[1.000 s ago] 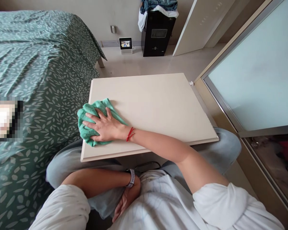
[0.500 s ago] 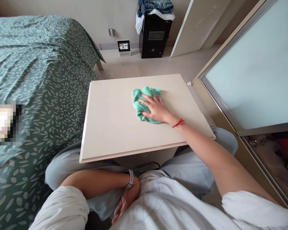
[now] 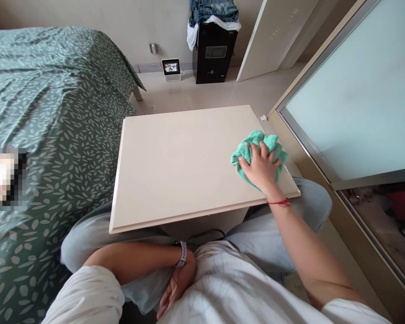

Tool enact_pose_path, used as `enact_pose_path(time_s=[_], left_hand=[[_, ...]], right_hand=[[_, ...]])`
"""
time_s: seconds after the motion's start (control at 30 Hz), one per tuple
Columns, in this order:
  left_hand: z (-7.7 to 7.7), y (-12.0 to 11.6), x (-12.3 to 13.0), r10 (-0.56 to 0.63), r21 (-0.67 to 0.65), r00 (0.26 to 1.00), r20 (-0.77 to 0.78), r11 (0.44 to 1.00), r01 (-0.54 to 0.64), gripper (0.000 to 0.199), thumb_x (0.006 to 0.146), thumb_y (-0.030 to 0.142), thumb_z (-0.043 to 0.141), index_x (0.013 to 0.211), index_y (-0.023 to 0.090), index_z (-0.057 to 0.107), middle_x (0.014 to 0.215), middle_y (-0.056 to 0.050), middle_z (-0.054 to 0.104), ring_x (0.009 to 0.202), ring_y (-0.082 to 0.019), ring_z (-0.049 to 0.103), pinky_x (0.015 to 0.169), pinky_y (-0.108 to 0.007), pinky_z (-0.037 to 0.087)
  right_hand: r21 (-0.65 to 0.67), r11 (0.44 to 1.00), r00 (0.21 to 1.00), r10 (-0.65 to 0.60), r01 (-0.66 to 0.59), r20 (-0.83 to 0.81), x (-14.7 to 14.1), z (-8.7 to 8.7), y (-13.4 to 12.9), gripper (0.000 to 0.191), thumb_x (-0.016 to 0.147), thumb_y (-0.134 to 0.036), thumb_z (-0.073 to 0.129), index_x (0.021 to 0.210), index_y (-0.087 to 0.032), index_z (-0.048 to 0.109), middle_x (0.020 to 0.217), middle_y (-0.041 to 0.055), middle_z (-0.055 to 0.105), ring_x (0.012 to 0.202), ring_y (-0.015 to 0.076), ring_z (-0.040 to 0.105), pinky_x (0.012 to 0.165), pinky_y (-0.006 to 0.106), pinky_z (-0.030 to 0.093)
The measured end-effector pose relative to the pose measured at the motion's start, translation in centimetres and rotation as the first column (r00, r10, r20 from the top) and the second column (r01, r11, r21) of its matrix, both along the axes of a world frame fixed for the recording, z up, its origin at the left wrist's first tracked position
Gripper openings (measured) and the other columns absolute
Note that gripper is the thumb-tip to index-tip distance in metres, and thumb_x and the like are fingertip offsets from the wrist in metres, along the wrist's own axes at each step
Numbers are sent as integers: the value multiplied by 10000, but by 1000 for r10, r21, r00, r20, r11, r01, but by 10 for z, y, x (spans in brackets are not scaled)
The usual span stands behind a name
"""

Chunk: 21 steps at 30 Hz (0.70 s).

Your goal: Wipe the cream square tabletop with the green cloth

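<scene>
My right hand [image 3: 261,171], with a red string at the wrist, presses a crumpled green cloth [image 3: 245,150] against the pale tabletop [image 3: 178,166]. Its fingers are spread over the cloth and grip it, near the table's right edge. Part of the cloth is hidden under the palm. In my lap rests my left hand [image 3: 178,285], below a wristwatch [image 3: 182,254]. Its fingers are loosely stretched out and hold nothing that I can see.
A bed with a green leaf-patterned cover [image 3: 84,103] stands on the left. Frosted sliding panels [image 3: 351,99] border the right side. Beyond the table are a black safe [image 3: 211,58] with clothes on top, a small screen [image 3: 171,68] and a door [image 3: 270,40].
My right hand has slid the green cloth rightward across the tabletop, from near the middle to the right edge. My left hand stays in my lap.
</scene>
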<state>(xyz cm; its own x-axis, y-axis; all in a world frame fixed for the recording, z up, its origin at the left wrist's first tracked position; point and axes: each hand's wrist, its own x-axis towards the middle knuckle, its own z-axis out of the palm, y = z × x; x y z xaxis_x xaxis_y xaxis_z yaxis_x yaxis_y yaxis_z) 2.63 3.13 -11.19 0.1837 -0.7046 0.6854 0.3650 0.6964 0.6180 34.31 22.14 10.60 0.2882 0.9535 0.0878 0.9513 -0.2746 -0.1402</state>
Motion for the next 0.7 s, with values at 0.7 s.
enact_pose_path(time_s=[0.7], left_hand=[[42, 4, 10, 144, -635, 955, 260, 771, 57, 430, 1112, 273, 588, 1419, 217, 885, 1141, -90, 964, 1118, -390, 905, 731, -448, 714]], right_hand=[[-9, 253, 253, 962, -967, -102, -324, 33, -45, 683, 1256, -533, 686, 1873, -244, 639, 2080, 161, 443, 1925, 541, 341, 1475, 934, 365]])
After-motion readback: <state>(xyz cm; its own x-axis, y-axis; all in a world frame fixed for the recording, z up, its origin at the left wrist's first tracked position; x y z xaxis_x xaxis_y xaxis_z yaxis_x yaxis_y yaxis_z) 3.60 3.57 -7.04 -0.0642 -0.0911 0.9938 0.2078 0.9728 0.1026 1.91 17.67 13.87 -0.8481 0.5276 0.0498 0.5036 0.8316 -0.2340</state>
